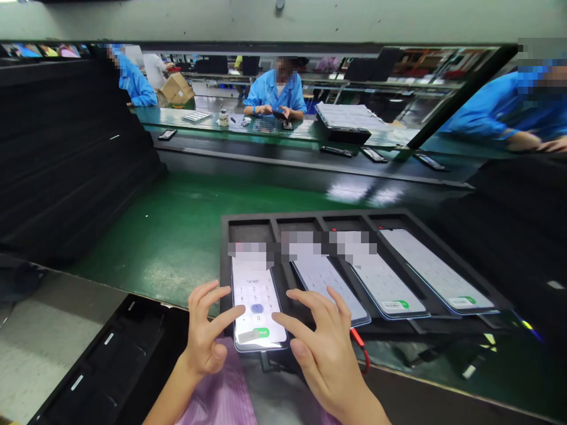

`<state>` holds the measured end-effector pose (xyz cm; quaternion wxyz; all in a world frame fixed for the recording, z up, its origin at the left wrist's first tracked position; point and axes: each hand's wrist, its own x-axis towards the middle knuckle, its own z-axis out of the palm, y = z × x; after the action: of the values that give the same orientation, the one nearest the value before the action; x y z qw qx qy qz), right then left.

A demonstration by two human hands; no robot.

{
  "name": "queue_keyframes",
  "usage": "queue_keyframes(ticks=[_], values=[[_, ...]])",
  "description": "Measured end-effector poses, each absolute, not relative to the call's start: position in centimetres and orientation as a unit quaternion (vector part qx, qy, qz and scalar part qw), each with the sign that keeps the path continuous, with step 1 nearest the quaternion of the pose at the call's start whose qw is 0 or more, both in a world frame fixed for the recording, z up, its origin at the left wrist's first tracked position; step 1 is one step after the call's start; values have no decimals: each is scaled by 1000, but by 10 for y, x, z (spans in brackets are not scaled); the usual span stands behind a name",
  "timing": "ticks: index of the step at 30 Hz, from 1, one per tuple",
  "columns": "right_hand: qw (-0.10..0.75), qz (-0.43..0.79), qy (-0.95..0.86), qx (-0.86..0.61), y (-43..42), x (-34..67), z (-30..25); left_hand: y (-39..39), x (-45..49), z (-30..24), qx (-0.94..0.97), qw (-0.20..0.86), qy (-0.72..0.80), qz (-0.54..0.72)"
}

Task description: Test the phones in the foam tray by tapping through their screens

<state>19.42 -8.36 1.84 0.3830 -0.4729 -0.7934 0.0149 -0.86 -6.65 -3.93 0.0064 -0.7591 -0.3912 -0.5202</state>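
A black slotted tray (pixel 248 227) on the green belt holds several lit phones. The leftmost phone (pixel 254 292) shows a dial keypad. My left hand (pixel 204 337) rests at this phone's left edge, fingers spread, index finger stretching over the lower keys. My right hand (pixel 319 342) hovers at the phone's right edge, fingers apart, its index tip near the bottom of the screen. It partly covers the second phone (pixel 321 274). Neither hand holds anything. Further right lie a third phone (pixel 383 283) and a fourth phone (pixel 436 271), showing white screens.
An empty black tray (pixel 113 354) lies at lower left, with stacked black trays (pixel 66 153) behind it. A red cable (pixel 361 348) runs under the tray's front. Across the conveyor a person in blue (pixel 274 94) works at a bench; another blue sleeve (pixel 500 109) shows at right.
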Motion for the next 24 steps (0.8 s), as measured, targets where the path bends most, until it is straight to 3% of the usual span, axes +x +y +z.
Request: queue_keyframes(ticks=[11, 16, 20, 24], values=[[389, 44, -789, -475, -82, 194, 15, -67, -9, -32, -772, 10, -348, -532], [342, -17, -827, -446, -82, 216, 15, -69, -13, -29, -769, 19, -359, -529], [395, -91, -766, -499, -83, 256, 17, -84, 2, -6, -773, 62, -387, -498], [397, -104, -723, -556, -81, 295, 19, -98, 39, 23, -815, 74, -389, -424]])
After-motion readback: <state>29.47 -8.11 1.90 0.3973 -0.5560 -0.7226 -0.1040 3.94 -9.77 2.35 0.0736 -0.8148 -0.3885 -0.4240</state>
